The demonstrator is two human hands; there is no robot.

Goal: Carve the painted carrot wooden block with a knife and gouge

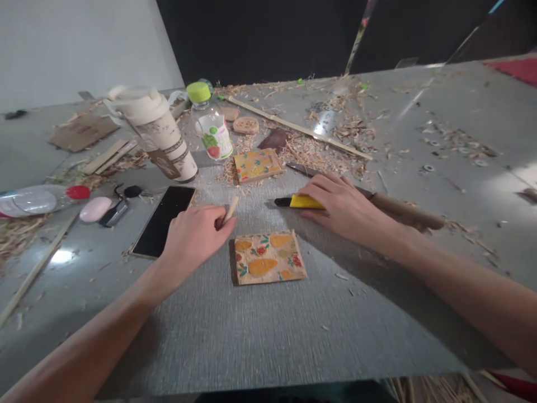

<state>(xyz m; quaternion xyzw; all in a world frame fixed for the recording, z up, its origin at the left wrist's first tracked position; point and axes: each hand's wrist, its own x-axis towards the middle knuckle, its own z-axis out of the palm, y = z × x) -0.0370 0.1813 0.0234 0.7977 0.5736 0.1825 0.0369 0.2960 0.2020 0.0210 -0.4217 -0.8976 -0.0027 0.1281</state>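
My left hand point(197, 235) is closed around a short pale wooden stick point(230, 209), whose tip pokes out above my fingers. My right hand point(344, 204) rests on a yellow utility knife point(300, 202), fingers curled over its handle, the dark blade end pointing left. Between the two hands, slightly nearer me, lies a square wooden tile point(268, 257) printed with orange fruit and leaves. A second patterned tile point(257, 165) lies further back among wood shavings.
A black phone point(163, 227) lies left of my left hand. Behind stand a cream tumbler point(157, 131) and a green-capped bottle point(210, 126). A long wooden-handled tool point(394, 208) lies under my right wrist. Shavings point(331, 140), wood strips and a lying bottle point(37, 199) litter the grey table point(268, 336).
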